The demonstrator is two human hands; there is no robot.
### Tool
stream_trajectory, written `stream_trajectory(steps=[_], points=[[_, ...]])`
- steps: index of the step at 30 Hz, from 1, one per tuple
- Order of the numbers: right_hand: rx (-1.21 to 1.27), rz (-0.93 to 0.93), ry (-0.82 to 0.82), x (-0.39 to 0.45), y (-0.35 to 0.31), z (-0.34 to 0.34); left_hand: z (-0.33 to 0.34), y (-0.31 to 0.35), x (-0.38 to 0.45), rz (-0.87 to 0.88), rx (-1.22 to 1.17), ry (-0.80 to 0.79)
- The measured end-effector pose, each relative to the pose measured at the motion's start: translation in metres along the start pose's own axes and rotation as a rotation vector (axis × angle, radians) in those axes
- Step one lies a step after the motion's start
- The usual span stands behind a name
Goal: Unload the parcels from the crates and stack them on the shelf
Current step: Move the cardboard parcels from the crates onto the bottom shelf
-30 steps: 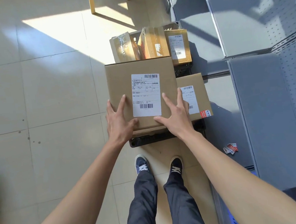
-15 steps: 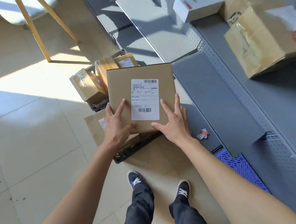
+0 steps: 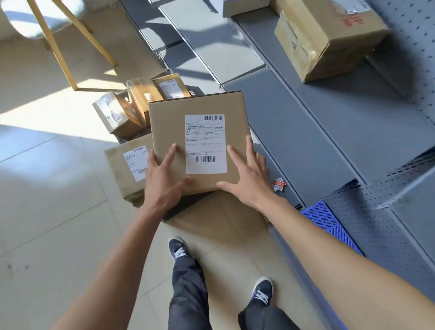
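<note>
Both hands on the parcel (image 3: 200,142), label up, barcode end at twelve o'clock; left hand (image 3: 163,182) and right hand (image 3: 247,179) grip its near corners, fingers spread, above the crate (image 3: 188,208).

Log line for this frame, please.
phase: carrying | left hand + right hand: hold parcel | shelf: two boxes

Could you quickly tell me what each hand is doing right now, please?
Left hand: holding the labelled parcel, thumb on top.
Right hand: holding the same parcel at its other near corner.
</note>
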State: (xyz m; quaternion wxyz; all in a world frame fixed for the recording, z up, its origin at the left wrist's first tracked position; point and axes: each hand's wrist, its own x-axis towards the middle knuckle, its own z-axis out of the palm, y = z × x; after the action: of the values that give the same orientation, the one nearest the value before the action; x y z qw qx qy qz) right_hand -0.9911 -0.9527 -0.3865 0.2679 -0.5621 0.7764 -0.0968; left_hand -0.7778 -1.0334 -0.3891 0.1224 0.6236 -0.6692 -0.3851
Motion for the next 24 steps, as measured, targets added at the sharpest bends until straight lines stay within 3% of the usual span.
stream_trajectory(steps=[11, 24], points=[[0.011, -0.038, -0.013, -0.084, 0.064, -0.003, 0.056, 0.023, -0.104, -0.072, 0.069, 0.045], [0.074, 0.205, 0.017, -0.137, 0.116, 0.071, 0.123, -0.017, -0.111, -0.002, 0.187, -0.174]])
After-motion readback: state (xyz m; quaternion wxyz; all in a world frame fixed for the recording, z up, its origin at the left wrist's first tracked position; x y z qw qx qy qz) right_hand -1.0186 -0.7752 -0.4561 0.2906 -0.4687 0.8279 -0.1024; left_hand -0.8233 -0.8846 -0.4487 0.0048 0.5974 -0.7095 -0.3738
